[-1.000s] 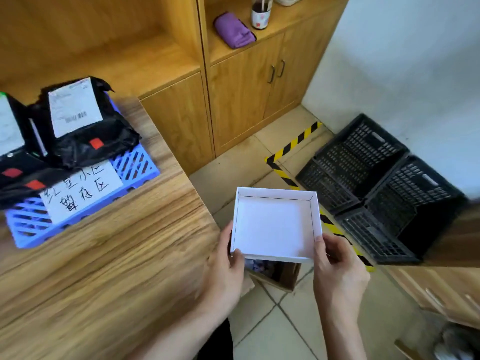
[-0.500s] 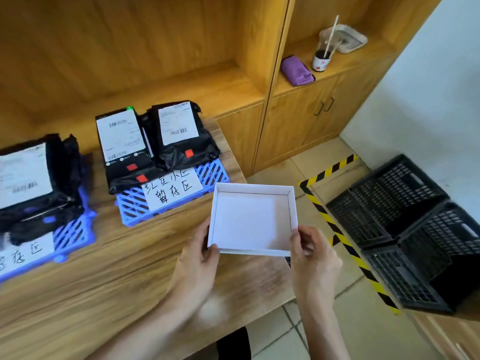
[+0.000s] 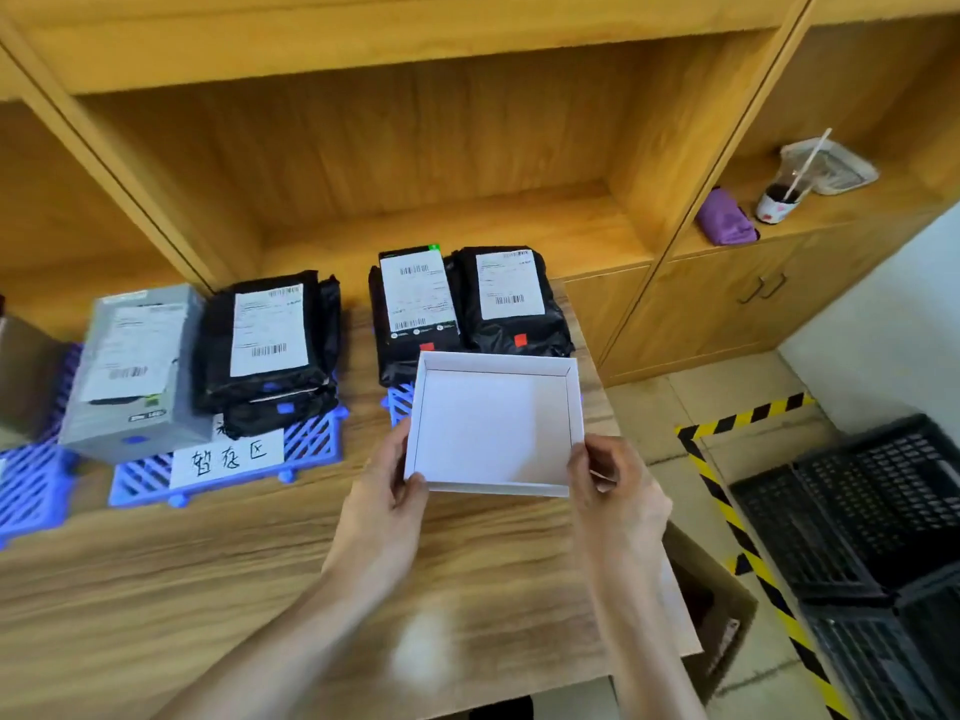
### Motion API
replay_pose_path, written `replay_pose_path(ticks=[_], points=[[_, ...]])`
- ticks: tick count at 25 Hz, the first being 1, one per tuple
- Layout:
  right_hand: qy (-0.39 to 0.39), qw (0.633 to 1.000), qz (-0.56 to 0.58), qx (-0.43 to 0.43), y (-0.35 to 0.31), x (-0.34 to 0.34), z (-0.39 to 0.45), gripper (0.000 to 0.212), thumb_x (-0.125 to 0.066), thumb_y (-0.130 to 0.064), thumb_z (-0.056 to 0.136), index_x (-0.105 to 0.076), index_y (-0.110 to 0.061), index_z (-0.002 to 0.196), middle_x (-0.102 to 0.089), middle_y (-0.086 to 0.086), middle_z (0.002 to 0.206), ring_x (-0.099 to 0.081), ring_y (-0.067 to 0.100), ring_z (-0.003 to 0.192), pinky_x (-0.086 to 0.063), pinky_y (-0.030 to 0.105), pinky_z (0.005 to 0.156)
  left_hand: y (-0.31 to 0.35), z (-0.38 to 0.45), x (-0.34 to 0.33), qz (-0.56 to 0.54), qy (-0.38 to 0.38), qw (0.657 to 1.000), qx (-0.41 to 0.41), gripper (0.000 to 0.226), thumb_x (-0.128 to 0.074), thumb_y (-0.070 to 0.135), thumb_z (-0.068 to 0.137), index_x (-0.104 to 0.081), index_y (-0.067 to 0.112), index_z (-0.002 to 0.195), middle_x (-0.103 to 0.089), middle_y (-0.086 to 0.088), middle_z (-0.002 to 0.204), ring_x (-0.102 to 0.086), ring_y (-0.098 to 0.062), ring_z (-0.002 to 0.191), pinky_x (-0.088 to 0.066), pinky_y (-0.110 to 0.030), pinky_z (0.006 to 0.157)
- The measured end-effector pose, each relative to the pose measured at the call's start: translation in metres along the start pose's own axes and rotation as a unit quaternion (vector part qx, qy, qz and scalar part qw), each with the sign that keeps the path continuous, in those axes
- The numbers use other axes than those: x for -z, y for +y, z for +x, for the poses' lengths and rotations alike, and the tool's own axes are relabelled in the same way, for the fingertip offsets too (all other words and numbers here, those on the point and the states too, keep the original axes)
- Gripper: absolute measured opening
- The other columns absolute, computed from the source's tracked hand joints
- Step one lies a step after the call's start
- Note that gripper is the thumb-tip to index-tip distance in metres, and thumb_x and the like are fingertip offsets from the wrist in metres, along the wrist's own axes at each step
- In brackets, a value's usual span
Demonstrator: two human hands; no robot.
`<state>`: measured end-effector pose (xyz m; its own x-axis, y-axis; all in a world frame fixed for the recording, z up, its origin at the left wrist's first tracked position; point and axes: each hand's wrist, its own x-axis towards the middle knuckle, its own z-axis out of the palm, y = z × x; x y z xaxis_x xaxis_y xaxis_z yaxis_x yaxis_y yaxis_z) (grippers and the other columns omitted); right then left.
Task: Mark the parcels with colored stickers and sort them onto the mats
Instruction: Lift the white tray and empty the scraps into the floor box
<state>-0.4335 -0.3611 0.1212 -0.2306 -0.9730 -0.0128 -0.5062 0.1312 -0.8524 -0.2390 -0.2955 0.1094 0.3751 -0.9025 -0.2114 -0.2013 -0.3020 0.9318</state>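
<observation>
From the head view, both hands hold a white tray [image 3: 493, 426] above the table [image 3: 208, 574], open side up. The left hand [image 3: 387, 493] pinches its near left corner, thumb on the inside edge; the right hand [image 3: 615, 491] grips the near right corner, fingers curled round the rim. The tray is shallow and holds nothing that shows.

Behind it, partly hidden by its far edge, a blue mat [image 3: 400, 402] carries two black parcels: one [image 3: 415, 309] with a tall white label and a green sticker at its top, the other [image 3: 511, 304] just beside it on the right, with a red sticker near its lower edge. A second red sticker peeks out just above the tray's rim.

Further left, a second blue mat [image 3: 311, 441] bears a grey box [image 3: 137, 371] and a stack of black parcels [image 3: 267, 345] — blue stickers show on these. A white card [image 3: 228, 457] with handwriting lies on the mat's front. A third mat [image 3: 31, 485] sits at the far left edge.

On the shelf to the right stand a cup [image 3: 779, 197] with a straw and a purple pouch [image 3: 724, 220]. Black crates [image 3: 857, 511] sit on the floor inside yellow-black tape [image 3: 727, 511], and a cardboard box [image 3: 717, 605] stands by the table's right end.
</observation>
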Motion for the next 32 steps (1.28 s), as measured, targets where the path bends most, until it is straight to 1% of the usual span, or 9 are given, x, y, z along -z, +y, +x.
replay_pose_path(ticks=[2,5,7,12,19,22,24,27,32], points=[[-0.026,1.0,0.0,0.012,-0.016,-0.015,-0.003,0.006,-0.064,-0.024,0.093,-0.068,-0.028,0.091,-0.071,-0.015,0.08,-0.066,-0.003,0.072,-0.047,0.008,0.066,0.001,-0.003,0.023,-0.01,0.022,1.0,-0.004,0.057,-0.048,-0.003,0.097,-0.044,0.03,0.143,-0.061,0.03,0.128,-0.054,0.01,0.119,-0.038,-0.022,0.106],[-0.054,0.998,0.004,0.041,-0.037,-0.038,-0.011,0.004,-0.065,-0.026,0.093,-0.069,-0.026,0.094,-0.073,-0.013,0.079,-0.069,0.004,0.07,-0.054,0.026,0.071,-0.003,-0.011,0.054,-0.003,0.056,0.998,-0.002,0.054,-0.05,0.009,0.096,-0.044,0.034,0.144,-0.065,0.03,0.121,-0.057,0.003,0.103,-0.043,-0.024,0.096],[-0.072,0.995,0.007,0.067,-0.051,-0.056,-0.019,0.005,-0.066,-0.026,0.093,-0.07,-0.023,0.095,-0.073,-0.012,0.078,-0.069,0.006,0.07,-0.051,0.022,0.072,-0.008,-0.019,0.077,0.0,0.09,0.996,0.003,0.054,-0.049,0.018,0.092,-0.044,0.039,0.142,-0.066,0.026,0.115,-0.054,-0.003,0.099,-0.045,-0.033,0.096],[-0.135,0.984,0.012,0.117,-0.082,-0.1,-0.05,0.008,-0.062,-0.024,0.095,-0.069,-0.02,0.093,-0.071,-0.01,0.075,-0.067,0.012,0.07,-0.045,0.023,0.069,-0.017,-0.042,0.136,0.002,0.151,0.988,0.018,0.056,-0.048,0.002,0.094,-0.049,0.038,0.137,-0.066,0.022,0.123,-0.061,-0.011,0.112,-0.044,-0.037,0.105],[-0.232,0.957,0.014,0.173,-0.117,-0.174,-0.113,0.008,-0.063,-0.022,0.094,-0.067,-0.025,0.088,-0.07,-0.01,0.076,-0.065,0.011,0.07,-0.047,0.027,0.07,-0.054,-0.086,0.214,-0.027,0.264,0.963,0.054,0.057,-0.05,-0.011,0.089,-0.056,0.029,0.129,-0.068,0.019,0.122,-0.061,-0.003,0.115,-0.049,-0.032,0.096],[-0.28,0.937,0.008,0.208,-0.134,-0.212,-0.143,0.008,-0.064,-0.02,0.093,-0.068,-0.025,0.09,-0.068,-0.013,0.077,-0.064,0.011,0.073,-0.047,0.026,0.072,-0.076,-0.112,0.241,-0.068,0.322,0.939,0.098,0.048,-0.053,-0.011,0.089,-0.056,0.022,0.125,-0.067,0.011,0.125,-0.063,-0.001,0.113,-0.053,-0.027,0.094],[-0.313,0.924,0.001,0.221,-0.143,-0.234,-0.159,0.007,-0.064,-0.02,0.093,-0.068,-0.024,0.09,-0.066,-0.016,0.075,-0.064,0.008,0.072,-0.041,0.013,0.068,-0.087,-0.125,0.256,-0.094,0.356,0.922,0.118,0.044,-0.054,-0.01,0.089,-0.055,0.02,0.121,-0.066,0.006,0.125,-0.064,0.0,0.111,-0.052,-0.019,0.09],[-0.364,0.901,0.001,0.236,-0.154,-0.269,-0.188,0.009,-0.064,-0.019,0.092,-0.066,-0.026,0.087,-0.067,-0.021,0.075,-0.063,-0.004,0.072,-0.038,-0.001,0.065,-0.104,-0.145,0.274,-0.14,0.407,0.89,0.152,0.04,-0.053,-0.005,0.091,-0.055,0.023,0.119,-0.066,0.01,0.124,-0.065,-0.004,0.111,-0.054,-0.028,0.091],[-0.415,0.87,-0.009,0.267,-0.169,-0.316,-0.23,0.012,-0.066,-0.019,0.091,-0.063,-0.03,0.086,-0.063,-0.024,0.073,-0.063,0.002,0.074,-0.04,0.016,0.065,-0.124,-0.166,0.293,-0.212,0.5,0.815,0.203,0.03,-0.051,0.003,0.093,-0.057,0.024,0.112,-0.067,0.012,0.116,-0.065,-0.007,0.105,-0.052,-0.029,0.077]])
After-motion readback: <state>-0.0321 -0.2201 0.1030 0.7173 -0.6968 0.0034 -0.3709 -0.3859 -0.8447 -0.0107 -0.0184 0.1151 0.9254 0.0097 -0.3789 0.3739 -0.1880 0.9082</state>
